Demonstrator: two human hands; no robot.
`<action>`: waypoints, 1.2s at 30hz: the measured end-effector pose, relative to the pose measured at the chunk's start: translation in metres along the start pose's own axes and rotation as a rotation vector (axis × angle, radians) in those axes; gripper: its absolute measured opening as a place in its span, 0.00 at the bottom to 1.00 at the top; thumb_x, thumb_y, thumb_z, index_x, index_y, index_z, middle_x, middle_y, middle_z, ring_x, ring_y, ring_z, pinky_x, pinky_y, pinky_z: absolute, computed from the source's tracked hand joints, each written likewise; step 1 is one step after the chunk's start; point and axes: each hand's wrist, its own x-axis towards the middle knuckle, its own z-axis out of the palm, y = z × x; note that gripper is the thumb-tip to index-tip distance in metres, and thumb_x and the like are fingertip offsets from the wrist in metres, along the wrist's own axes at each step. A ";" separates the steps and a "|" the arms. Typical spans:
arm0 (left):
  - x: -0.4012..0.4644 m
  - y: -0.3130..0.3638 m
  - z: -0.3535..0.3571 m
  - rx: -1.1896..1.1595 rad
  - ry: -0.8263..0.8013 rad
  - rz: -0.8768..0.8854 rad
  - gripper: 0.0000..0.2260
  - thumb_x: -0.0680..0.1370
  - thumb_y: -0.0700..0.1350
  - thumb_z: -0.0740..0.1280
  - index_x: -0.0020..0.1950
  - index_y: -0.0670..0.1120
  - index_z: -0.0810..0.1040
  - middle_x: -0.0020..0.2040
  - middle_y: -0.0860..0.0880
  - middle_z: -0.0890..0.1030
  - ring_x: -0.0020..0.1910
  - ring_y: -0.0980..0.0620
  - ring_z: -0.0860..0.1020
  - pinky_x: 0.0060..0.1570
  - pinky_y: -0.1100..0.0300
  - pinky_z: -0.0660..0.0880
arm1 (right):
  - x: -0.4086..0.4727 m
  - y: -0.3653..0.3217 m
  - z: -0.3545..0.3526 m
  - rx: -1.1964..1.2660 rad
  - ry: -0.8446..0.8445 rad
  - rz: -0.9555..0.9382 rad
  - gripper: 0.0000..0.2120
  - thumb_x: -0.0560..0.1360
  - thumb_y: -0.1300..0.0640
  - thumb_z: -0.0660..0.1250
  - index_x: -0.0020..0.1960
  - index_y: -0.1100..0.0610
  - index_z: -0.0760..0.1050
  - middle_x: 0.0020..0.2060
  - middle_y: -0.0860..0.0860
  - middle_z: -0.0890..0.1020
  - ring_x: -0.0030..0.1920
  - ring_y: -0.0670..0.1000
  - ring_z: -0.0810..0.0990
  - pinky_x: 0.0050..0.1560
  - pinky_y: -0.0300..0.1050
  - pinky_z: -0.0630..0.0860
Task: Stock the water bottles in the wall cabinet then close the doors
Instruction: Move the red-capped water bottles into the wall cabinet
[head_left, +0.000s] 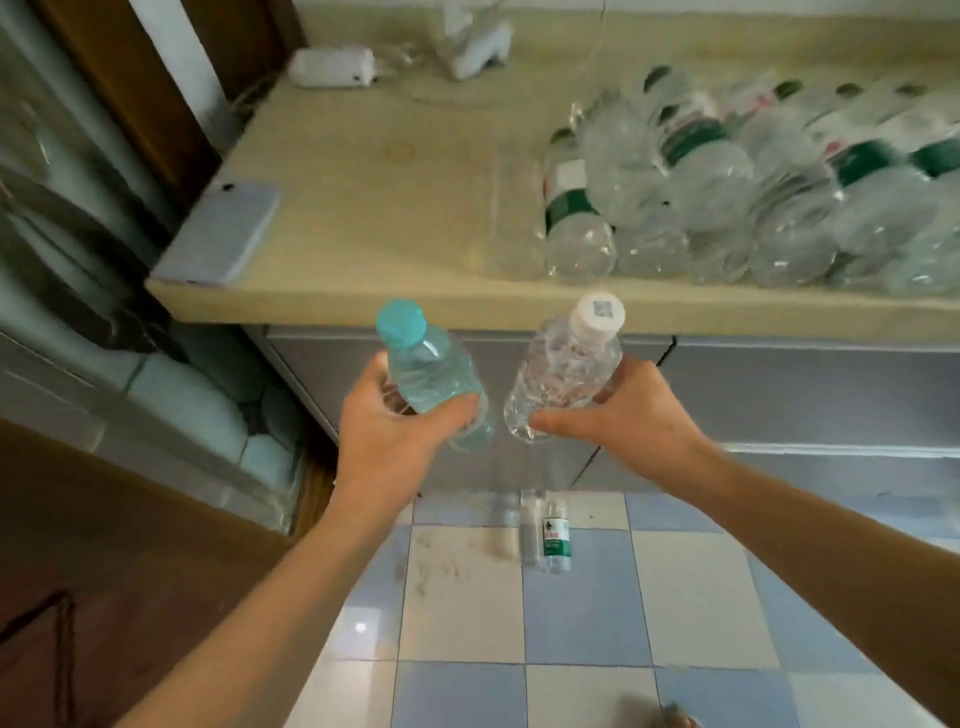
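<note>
My left hand (395, 426) grips a pale blue water bottle with a teal cap (431, 371), its cap tilted up and away. My right hand (618, 415) grips a clear water bottle with a white cap (566, 376). Both bottles hang in front of the beige counter's front edge (363, 304), close together but apart. A wrapped pack of several green-labelled water bottles (727, 197) lies on the counter at the right. The wall cabinet is out of view.
A phone (218, 234) lies at the counter's left corner, and white chargers (332, 66) sit at the back. One small green-labelled bottle (556, 540) lies on the checked floor tiles by the grey base cabinets (779, 384). A wooden door is at left.
</note>
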 end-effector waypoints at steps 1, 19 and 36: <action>0.003 0.031 -0.011 -0.002 -0.010 0.034 0.18 0.65 0.48 0.82 0.51 0.60 0.81 0.49 0.59 0.86 0.49 0.60 0.84 0.42 0.69 0.79 | -0.007 -0.033 -0.005 -0.006 0.010 -0.039 0.22 0.62 0.48 0.84 0.54 0.46 0.83 0.46 0.39 0.87 0.48 0.39 0.86 0.52 0.38 0.81; 0.089 0.458 -0.070 0.051 -0.206 0.619 0.21 0.70 0.50 0.80 0.61 0.52 0.81 0.55 0.54 0.86 0.55 0.54 0.84 0.55 0.50 0.82 | -0.039 -0.451 -0.122 0.026 0.184 -0.509 0.23 0.67 0.53 0.82 0.59 0.55 0.80 0.48 0.46 0.88 0.50 0.44 0.86 0.47 0.32 0.80; 0.216 0.686 -0.028 0.086 0.027 0.976 0.15 0.70 0.53 0.79 0.56 0.58 0.83 0.49 0.62 0.85 0.47 0.64 0.82 0.38 0.70 0.78 | 0.069 -0.646 -0.239 -0.013 0.316 -0.948 0.15 0.73 0.48 0.77 0.58 0.47 0.82 0.49 0.42 0.87 0.50 0.42 0.86 0.46 0.34 0.78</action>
